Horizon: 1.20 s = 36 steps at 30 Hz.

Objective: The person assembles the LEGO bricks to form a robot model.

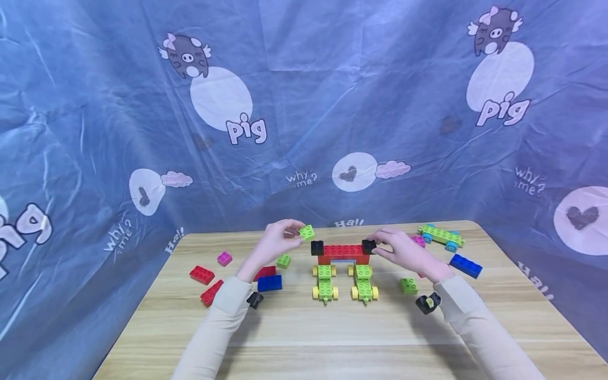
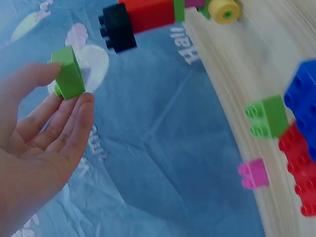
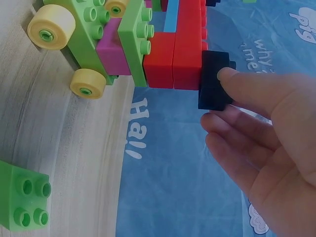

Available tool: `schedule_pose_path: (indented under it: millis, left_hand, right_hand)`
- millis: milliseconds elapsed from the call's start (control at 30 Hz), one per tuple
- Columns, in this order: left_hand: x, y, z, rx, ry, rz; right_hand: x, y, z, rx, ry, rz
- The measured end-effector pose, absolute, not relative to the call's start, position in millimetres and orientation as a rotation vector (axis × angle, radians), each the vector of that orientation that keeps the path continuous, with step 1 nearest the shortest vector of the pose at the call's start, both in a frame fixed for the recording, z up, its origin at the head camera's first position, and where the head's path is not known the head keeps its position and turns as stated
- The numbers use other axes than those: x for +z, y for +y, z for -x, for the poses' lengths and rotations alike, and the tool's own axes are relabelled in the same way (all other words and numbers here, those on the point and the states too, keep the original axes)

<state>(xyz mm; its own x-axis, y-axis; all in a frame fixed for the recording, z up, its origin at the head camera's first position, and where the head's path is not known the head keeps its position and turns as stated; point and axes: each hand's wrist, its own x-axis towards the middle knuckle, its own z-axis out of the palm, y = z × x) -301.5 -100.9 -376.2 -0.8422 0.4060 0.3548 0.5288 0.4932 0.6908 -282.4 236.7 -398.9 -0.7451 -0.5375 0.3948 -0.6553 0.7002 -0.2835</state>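
My left hand (image 1: 281, 237) pinches a lime green brick (image 1: 306, 232) between thumb and fingers, in the air left of a built toy-brick structure. That structure has two lime wheeled bases (image 1: 325, 285) with yellow wheels, and a red brick beam (image 1: 343, 254) raised across their far ends. A black brick (image 1: 316, 248) tops the beam's left end. On its right end is another black brick (image 3: 212, 81), pinched by my right hand (image 3: 276, 123) with the thumb on one side and fingertips on the other. In the right wrist view a magenta brick (image 3: 112, 47) sits between base and beam supports.
To the left lie red bricks (image 1: 202, 274), a magenta brick (image 1: 225, 258), a blue brick (image 1: 269, 283) and a small lime brick (image 1: 283, 260). On the right are a lime brick (image 1: 408, 286), a blue brick (image 1: 466, 265) and a lime car base (image 1: 440, 236) with blue wheels. Behind hangs a blue curtain (image 1: 304, 132).
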Motion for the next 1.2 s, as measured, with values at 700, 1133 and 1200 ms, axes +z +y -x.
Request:
schedule_pose_path:
  millis: [700, 1133, 1200]
  left_hand:
    - [-385.0, -50.9, 308.3, -1.034, -2.691, 1.082]
    - [-394.5, -37.4, 309.8, -0.868, -2.705, 1.115]
    - [-395.6, -36.3, 309.5, -0.854, -2.708, 1.103]
  right_hand:
    - [-401.1, 240.3, 280.7, 0.619, -2.652, -0.906]
    - [-403.2, 244.4, 277.9, 0.625, -2.662, -0.9]
    - [-403.3, 245.1, 277.4, 0.629, -2.661, -0.904]
